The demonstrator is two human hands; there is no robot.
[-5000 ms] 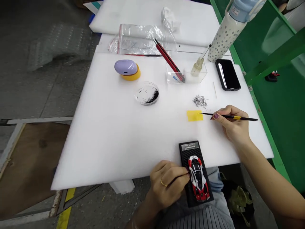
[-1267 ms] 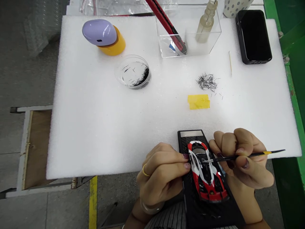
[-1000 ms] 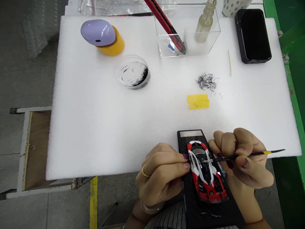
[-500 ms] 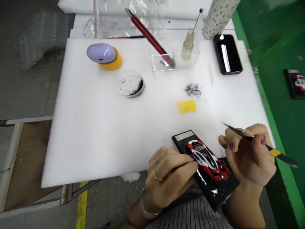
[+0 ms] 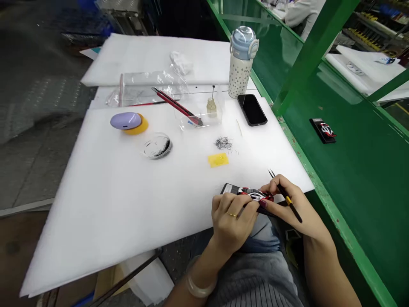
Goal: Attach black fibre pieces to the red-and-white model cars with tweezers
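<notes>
I have the left hand (image 5: pixel 234 217) clamped on the base (image 5: pixel 235 189) under the toy car (image 5: pixel 254 194), the right hand (image 5: pixel 302 205) gripping tweezers (image 5: pixel 289 200) too; a slip could scratch the car.

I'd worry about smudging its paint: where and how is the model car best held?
Probably by its black base, at the end with the silver plate, coming from the far left: that flat end juts past the model car, while the left hand covers much of the near side and the right hand is at the opposite end.
</notes>
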